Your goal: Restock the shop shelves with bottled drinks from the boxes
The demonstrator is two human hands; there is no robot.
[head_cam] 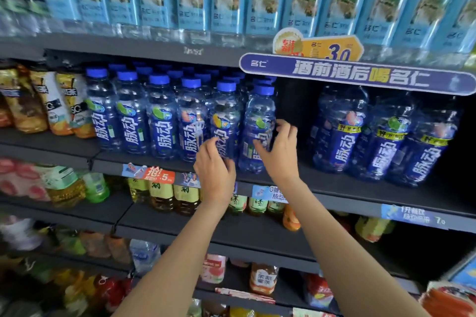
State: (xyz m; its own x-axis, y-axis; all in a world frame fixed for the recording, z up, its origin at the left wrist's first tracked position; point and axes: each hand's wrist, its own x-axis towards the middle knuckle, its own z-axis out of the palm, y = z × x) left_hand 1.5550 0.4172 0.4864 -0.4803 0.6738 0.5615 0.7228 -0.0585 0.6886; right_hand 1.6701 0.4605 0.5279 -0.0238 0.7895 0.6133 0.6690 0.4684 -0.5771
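Both arms reach up to the dark shelf (322, 188). Left hand (215, 175) lies with loosely curled fingers against the front of one blue-capped bottle (224, 121); whether it truly grips, I cannot tell. Right hand (279, 154) wraps its fingers round the end bottle (258, 126), standing upright at the shelf's front edge, last in the row of blue bottles (144, 110). Beyond a gap, larger bottles (381, 136) stand under the purple sign (358, 76).
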